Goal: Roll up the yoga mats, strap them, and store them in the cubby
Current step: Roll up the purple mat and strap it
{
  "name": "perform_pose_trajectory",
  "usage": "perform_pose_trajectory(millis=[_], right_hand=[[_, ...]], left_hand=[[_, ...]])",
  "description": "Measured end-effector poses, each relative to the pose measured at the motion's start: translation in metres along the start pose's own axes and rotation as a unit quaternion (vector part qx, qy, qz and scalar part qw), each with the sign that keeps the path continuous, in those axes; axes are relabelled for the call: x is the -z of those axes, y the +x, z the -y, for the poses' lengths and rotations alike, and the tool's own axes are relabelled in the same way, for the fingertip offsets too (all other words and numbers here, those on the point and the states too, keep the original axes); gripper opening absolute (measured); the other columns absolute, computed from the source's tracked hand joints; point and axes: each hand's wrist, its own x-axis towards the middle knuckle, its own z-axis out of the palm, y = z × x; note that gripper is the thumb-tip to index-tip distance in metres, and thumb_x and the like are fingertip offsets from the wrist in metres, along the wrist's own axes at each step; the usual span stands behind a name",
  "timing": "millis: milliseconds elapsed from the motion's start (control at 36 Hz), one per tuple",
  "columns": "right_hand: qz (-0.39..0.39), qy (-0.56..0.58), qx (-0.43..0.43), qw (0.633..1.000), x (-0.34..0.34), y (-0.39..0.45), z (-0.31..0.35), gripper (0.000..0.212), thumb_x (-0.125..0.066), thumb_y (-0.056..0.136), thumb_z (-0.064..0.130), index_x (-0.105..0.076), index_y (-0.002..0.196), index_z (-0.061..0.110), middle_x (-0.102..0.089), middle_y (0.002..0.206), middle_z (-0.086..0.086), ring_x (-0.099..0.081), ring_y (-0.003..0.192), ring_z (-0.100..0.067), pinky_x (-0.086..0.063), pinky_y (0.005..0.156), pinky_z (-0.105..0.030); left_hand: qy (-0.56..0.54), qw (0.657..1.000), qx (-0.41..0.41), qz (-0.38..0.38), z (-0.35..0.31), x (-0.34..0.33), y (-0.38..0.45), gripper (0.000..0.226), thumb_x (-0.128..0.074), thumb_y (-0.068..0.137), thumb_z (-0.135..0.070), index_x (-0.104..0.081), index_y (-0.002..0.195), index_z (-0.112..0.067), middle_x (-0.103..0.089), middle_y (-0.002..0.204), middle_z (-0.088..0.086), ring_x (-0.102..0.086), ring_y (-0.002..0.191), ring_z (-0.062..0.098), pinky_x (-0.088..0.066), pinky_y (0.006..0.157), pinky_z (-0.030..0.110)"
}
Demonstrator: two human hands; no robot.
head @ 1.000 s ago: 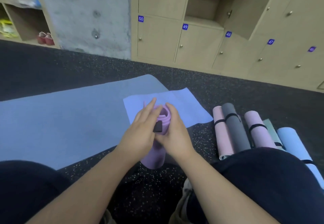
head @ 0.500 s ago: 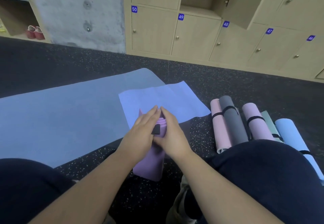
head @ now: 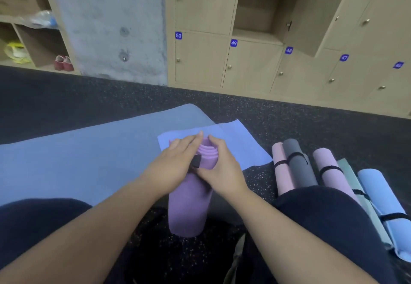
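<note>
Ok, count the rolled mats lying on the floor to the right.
5, side by side by the person's right leg: pink mat, dark grey mat, second pink mat, green mat, blue mat. The leg may hide more.

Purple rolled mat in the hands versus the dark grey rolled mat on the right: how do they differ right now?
The purple rolled yoga mat is gripped by the left hand and right hand; the dark grey rolled yoga mat lies untouched among other rolls.
A black strap already circles the grey one; on the purple one only a short black strap piece shows between the hands.
The purple mat's spiral end faces the lockers. Both are rolled tight.
</note>
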Motion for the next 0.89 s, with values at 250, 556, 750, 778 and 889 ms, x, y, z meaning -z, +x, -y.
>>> perform_pose_trajectory(millis=[250,556,750,778,889], right_hand=[[0.038,-0.014,0.065,0.997,0.043,0.035,0.045,0.065,-0.076,0.074,0.029,-0.035,0.118,0.053,-0.053,0.112,0.028,-0.055,0.100,0.002,-0.043,0.076,-0.015],[-0.001,0.036,0.048,0.998,0.021,0.048,0.041,0.070,-0.084,0.072,0.033,-0.035,0.118,0.049,-0.049,0.104,0.037,-0.053,0.101,0.005,-0.044,0.081,-0.014],[-0.067,0.048,0.022,0.996,0.025,0.057,0.033,0.072,-0.081,0.074,0.032,-0.037,0.129,0.046,-0.041,0.102,0.048,-0.048,0.101,0.003,-0.039,0.075,-0.015],[-0.067,0.050,0.022,0.996,0.025,0.056,0.033,0.072,-0.081,0.074,0.033,-0.037,0.129,0.046,-0.041,0.103,0.049,-0.047,0.101,0.004,-0.040,0.075,-0.015],[-0.057,0.045,0.026,0.997,0.023,0.053,0.035,0.074,-0.081,0.073,0.034,-0.037,0.132,0.045,-0.041,0.104,0.047,-0.048,0.105,0.004,-0.041,0.082,-0.019]], left_hand=[[0.071,0.993,-0.071,-0.063,-0.007,0.052,0.021,0.014,-0.033,0.095,-0.064,-0.031,0.107,-0.057,-0.037,0.092,-0.020,-0.044,0.089,0.015,-0.039,0.075,0.033],[-0.200,0.962,-0.021,-0.185,0.009,0.049,0.026,0.051,-0.050,0.089,-0.003,-0.055,0.130,-0.033,-0.033,0.115,-0.012,-0.035,0.105,0.001,-0.034,0.082,0.009],[-0.173,0.955,0.041,-0.237,0.010,0.041,0.021,0.061,-0.030,0.085,0.011,-0.052,0.134,-0.018,-0.034,0.102,-0.014,-0.041,0.099,0.001,-0.040,0.090,0.022],[-0.168,0.961,0.049,-0.214,0.010,0.039,0.021,0.056,-0.032,0.087,0.011,-0.055,0.130,-0.016,-0.036,0.098,-0.016,-0.043,0.094,0.007,-0.042,0.085,0.026],[-0.217,0.964,0.067,-0.136,0.014,0.024,0.020,0.056,-0.033,0.092,0.008,-0.046,0.138,-0.020,-0.045,0.123,-0.011,-0.047,0.120,0.009,-0.045,0.097,0.033]])
